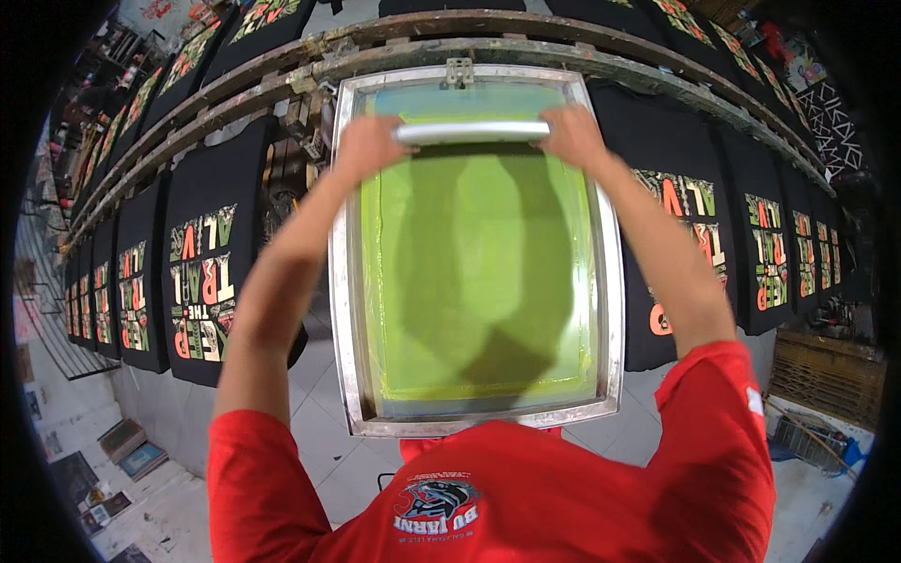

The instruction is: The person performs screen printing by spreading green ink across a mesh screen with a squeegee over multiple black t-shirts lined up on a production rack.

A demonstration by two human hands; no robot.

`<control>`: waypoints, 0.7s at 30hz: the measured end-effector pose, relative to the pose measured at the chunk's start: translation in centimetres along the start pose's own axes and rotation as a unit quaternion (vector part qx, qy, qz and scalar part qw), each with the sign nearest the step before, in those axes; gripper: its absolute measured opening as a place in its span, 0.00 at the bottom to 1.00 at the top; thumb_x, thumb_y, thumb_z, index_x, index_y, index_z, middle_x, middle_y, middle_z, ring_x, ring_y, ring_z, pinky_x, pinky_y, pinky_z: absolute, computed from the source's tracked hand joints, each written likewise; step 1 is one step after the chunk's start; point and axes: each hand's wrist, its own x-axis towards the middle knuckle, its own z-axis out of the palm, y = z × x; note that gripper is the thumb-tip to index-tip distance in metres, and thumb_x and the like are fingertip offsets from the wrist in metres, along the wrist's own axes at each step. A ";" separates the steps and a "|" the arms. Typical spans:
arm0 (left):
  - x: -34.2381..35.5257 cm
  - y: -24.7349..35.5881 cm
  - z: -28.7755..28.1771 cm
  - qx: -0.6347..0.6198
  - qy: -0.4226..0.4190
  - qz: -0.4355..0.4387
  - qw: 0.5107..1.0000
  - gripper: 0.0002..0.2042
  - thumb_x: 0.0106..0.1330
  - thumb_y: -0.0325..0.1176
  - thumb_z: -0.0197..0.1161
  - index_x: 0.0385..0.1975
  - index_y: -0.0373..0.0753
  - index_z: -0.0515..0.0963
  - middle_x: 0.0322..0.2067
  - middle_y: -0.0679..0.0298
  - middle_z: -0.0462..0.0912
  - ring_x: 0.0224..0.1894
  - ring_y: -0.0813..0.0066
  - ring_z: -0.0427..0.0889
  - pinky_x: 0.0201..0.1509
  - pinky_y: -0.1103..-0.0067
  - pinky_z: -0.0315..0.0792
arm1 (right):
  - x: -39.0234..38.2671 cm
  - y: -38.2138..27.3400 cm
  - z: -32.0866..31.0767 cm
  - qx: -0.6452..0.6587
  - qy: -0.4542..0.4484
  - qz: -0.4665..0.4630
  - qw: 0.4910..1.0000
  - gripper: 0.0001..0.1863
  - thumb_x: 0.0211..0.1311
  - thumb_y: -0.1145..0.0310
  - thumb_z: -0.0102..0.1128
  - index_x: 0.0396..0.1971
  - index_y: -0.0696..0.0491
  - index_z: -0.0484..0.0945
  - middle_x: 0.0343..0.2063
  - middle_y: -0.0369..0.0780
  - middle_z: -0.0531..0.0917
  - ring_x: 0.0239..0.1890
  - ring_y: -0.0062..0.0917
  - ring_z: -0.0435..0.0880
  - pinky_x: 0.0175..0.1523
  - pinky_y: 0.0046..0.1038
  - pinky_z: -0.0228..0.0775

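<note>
Both my arms stretch forward over a screen printing frame [617,310] with silver metal edges and a yellow-green mesh [469,272]. A squeegee [474,132] with a pale metallic handle lies crosswise near the far end of the mesh. My left hand [371,148] is closed round its left end, and my right hand [574,139] grips its right end. A dark band runs along the squeegee's near side; its blade is not clearly visible. Shadows of my arms and head fall on the mesh. A metal hinge clamp [459,72] sits at the frame's far edge.
Black printed T-shirts [211,263] in a row stand left of the frame, and more black T-shirts [770,244] continue on the right. Beyond the frame runs a long stained wooden rail [282,83]. Pale floor tiles [328,469] show below; a wire basket [807,441] sits at lower right.
</note>
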 end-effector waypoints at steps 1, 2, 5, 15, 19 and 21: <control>2.9 -0.8 -1.8 0.033 -0.097 0.018 0.995 0.23 0.50 0.50 0.77 0.38 0.37 0.88 0.39 0.52 0.89 0.43 0.53 0.89 0.47 0.65 0.82 | 3.5 0.4 -2.7 0.021 -0.088 0.023 0.996 0.25 0.46 0.56 0.77 0.44 0.53 0.87 0.49 0.46 0.87 0.54 0.42 0.83 0.60 0.40 0.72; 2.6 -3.6 -1.2 0.032 -0.094 0.053 0.994 0.27 0.49 0.55 0.76 0.38 0.36 0.88 0.38 0.51 0.89 0.42 0.52 0.88 0.47 0.63 0.81 | 5.9 -0.7 -4.5 0.048 -0.175 0.032 0.983 0.32 0.42 0.51 0.80 0.46 0.55 0.87 0.51 0.47 0.87 0.56 0.43 0.83 0.60 0.41 0.73; 6.4 -7.0 -4.8 0.040 -0.080 0.117 0.989 0.34 0.47 0.64 0.74 0.38 0.34 0.87 0.35 0.47 0.88 0.39 0.48 0.87 0.47 0.61 0.80 | 7.1 -0.1 -3.6 0.054 -0.069 -0.012 0.996 0.35 0.37 0.50 0.82 0.47 0.56 0.87 0.46 0.51 0.88 0.50 0.46 0.87 0.56 0.41 0.77; -34.9 12.2 -3.5 -0.119 -0.005 0.046 0.992 0.17 0.41 0.28 0.73 0.34 0.44 0.79 0.37 0.63 0.81 0.42 0.60 0.81 0.46 0.64 0.73 | -32.4 -15.7 -6.7 0.100 0.068 -0.054 0.991 0.20 0.42 0.72 0.65 0.41 0.48 0.85 0.34 0.36 0.81 0.42 0.35 0.79 0.60 0.44 0.69; -43.5 15.0 0.3 -0.135 0.062 0.094 0.984 0.20 0.41 0.28 0.70 0.39 0.45 0.81 0.43 0.67 0.81 0.45 0.63 0.78 0.48 0.65 0.69 | -40.9 -19.5 -4.9 0.049 0.119 -0.010 0.992 0.15 0.51 0.68 0.64 0.42 0.47 0.85 0.39 0.35 0.83 0.47 0.31 0.81 0.61 0.43 0.69; -44.5 14.6 1.5 -0.139 0.077 0.115 0.981 0.20 0.43 0.33 0.71 0.41 0.45 0.81 0.46 0.67 0.81 0.46 0.64 0.78 0.49 0.66 0.69 | -42.3 -19.4 -3.9 0.052 0.096 -0.027 0.994 0.17 0.53 0.65 0.66 0.45 0.47 0.85 0.42 0.35 0.83 0.49 0.30 0.80 0.62 0.44 0.68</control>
